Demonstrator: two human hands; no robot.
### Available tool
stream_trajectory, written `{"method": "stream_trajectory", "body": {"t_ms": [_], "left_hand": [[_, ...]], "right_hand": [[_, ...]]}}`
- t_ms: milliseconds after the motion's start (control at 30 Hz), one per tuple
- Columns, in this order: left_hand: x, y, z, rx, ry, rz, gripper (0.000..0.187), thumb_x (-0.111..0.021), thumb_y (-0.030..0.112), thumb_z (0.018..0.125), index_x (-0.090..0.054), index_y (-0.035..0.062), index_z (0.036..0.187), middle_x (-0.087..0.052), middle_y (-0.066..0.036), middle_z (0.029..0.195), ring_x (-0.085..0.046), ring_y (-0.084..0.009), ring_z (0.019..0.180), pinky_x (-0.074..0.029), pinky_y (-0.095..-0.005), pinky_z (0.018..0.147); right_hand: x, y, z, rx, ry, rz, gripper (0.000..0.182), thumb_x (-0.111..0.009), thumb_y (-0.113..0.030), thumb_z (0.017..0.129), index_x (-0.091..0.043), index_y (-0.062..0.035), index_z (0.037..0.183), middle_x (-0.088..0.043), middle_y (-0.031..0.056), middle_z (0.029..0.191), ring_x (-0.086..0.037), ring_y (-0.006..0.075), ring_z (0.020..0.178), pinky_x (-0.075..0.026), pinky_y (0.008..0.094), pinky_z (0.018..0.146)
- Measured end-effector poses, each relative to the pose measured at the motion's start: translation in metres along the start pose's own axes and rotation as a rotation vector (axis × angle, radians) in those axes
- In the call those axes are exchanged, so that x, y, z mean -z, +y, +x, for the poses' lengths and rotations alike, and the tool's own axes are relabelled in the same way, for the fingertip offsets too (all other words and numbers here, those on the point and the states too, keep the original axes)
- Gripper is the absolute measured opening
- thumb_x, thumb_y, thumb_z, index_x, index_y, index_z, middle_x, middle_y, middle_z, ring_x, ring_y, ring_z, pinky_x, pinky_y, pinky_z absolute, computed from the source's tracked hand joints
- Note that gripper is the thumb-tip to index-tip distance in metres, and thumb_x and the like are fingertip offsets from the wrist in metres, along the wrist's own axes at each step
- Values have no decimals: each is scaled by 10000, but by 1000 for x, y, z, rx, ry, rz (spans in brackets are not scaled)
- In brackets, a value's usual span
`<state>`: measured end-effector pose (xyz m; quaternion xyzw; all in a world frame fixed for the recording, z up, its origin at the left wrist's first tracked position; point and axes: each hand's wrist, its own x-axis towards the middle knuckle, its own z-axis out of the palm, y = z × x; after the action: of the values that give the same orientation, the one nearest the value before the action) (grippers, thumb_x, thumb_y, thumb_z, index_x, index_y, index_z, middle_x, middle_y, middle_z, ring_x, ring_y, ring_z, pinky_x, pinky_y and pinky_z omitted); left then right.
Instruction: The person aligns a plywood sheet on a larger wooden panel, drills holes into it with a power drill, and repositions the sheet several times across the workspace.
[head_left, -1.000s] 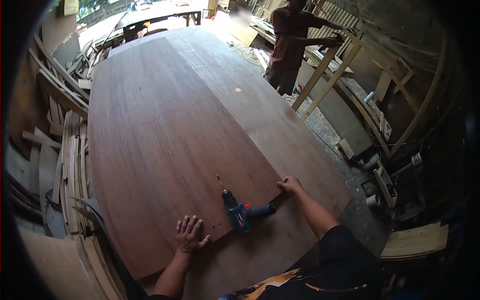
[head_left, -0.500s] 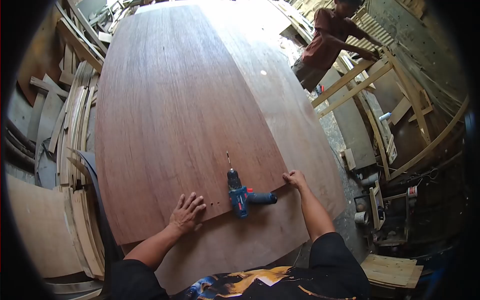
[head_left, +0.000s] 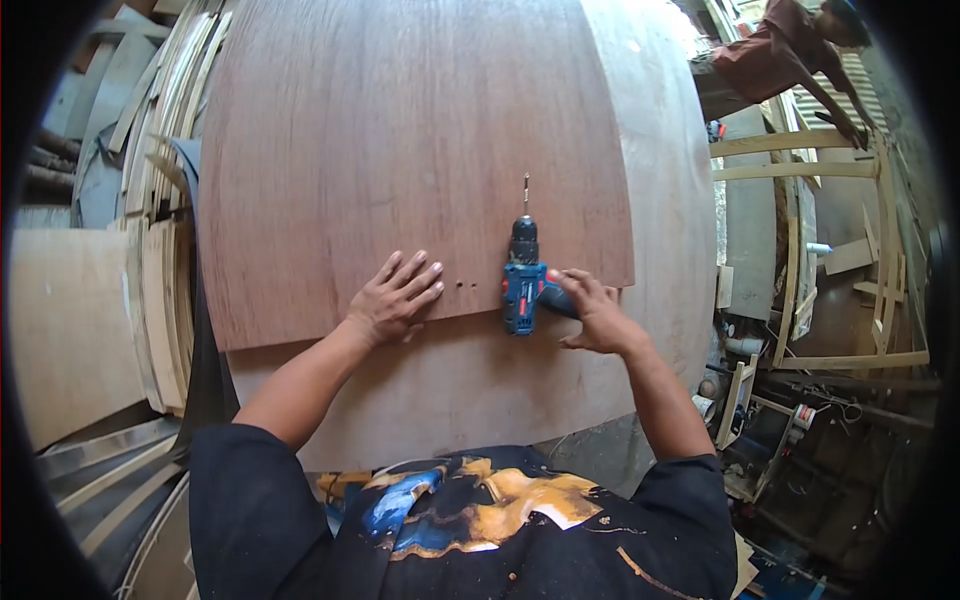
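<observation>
Plywood sheet point(head_left: 400, 150) is the big reddish top panel here, lying flat on a paler sheet point(head_left: 660, 200) that sticks out along the near edge and the right side, and I'd guess the pair sits on a worktop underneath that I can't see. Going left to right: stacks of thin offcut strips point(head_left: 165, 250) lean along the left side, then the left hand point(head_left: 395, 297) lies flat on the near edge of the top sheet, fingers spread, palm down. Just right of it are two small drilled holes point(head_left: 466, 284), then the blue cordless drill point(head_left: 522, 275) lying on its side, bit pointing away from the person. The right hand point(head_left: 598, 312) is curled around the drill's handle, fingers closing on it, though I can't tell how firm the grip is. Far right, another person point(head_left: 790, 50) leans over a wooden frame point(head_left: 800, 170). My take on handling: a sheet that big and thin probably flexes and slides around on the one below, so press flat near the edge. The drill looks compact and rigid; grab it by the handle.
</observation>
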<state>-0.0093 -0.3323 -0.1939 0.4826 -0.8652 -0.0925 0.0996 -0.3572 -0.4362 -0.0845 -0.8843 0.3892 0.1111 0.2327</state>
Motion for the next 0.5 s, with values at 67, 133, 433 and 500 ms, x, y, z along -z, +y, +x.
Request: {"method": "stream_trajectory", "body": {"t_ms": [67, 133, 433, 500], "left_hand": [[-2, 1, -2, 18, -15, 4, 733, -760, 401, 664, -513, 192, 1322, -367, -20, 1486, -270, -259, 1414, -179, -477, 1171], [-4, 0, -1, 4, 2, 27, 715, -748, 406, 672, -518, 194, 1316, -367, -18, 1487, -275, -251, 1413, -182, -477, 1171], [-13, 0, -4, -1, 91, 82, 623, -694, 418, 728, -531, 203, 1290, -402, -25, 1465, -316, -245, 1394, -192, -475, 1168], [-16, -4, -2, 11, 99, 59, 659, -708, 422, 710, -519, 202, 1302, -387, -21, 1476, -299, -242, 1404, -179, -468, 1175]], "right_hand": [[-18, -17, 8, 27, 45, -46, 990, -819, -149, 621, -307, -328, 1450, -397, 170, 1348, -464, 324, 1191, -396, 424, 949], [-33, -17, 20, 58, 97, -100, 1018, -810, -119, 620, -286, -379, 1454, -365, 166, 1373, -441, 316, 1210, -381, 419, 963], [-1, -41, 36, 32, 115, -3, 933, -699, 37, 630, -331, -227, 1445, -571, 171, 1142, -583, 374, 1007, -495, 433, 884], [31, -63, 32, 14, 95, 168, 927, -699, 30, 634, -321, -192, 1450, -596, 166, 1095, -610, 345, 962, -505, 411, 869]]}}
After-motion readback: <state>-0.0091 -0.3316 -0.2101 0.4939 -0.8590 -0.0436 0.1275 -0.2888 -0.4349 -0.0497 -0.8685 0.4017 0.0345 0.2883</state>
